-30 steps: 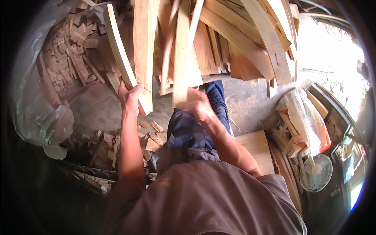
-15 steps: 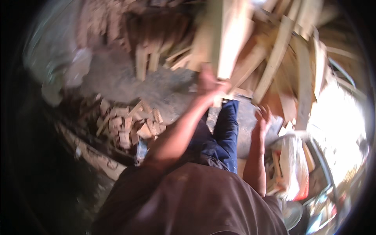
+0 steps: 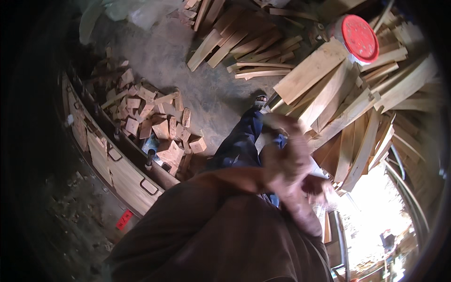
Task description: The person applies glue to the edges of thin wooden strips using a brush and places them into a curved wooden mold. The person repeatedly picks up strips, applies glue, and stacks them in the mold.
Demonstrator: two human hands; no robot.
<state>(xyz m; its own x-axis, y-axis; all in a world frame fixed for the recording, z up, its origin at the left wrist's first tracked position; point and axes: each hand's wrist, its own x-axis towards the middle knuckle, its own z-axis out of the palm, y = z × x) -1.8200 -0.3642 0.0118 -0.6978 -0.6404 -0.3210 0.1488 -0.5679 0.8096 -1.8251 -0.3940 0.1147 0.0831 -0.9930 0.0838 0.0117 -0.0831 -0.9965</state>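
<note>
My two forearms cross in front of my body, over my blue trousers (image 3: 237, 138). My right hand (image 3: 289, 152) is lifted in front, smeared by motion. Behind the right wrist passes my left arm, and the blurred left hand (image 3: 320, 189) shows at the right side of that wrist. Whether the hands touch I cannot tell. The fingers of both are too blurred to read, and no board shows in them. Nearest ahead of them lie long pale boards (image 3: 310, 70) in a leaning heap, their ends toward me.
A white bucket with a red lid (image 3: 360, 38) stands among the boards. Short wood offcuts (image 3: 157, 124) lie piled at left beside a long wooden piece with metal handles (image 3: 127, 176). More slats (image 3: 218, 49) lie on the floor ahead. Bright light falls at right.
The board upright in my left hand is out of that hand. Both hands have come together near my body, and the view has swung, bringing the red-lidded bucket into sight.
</note>
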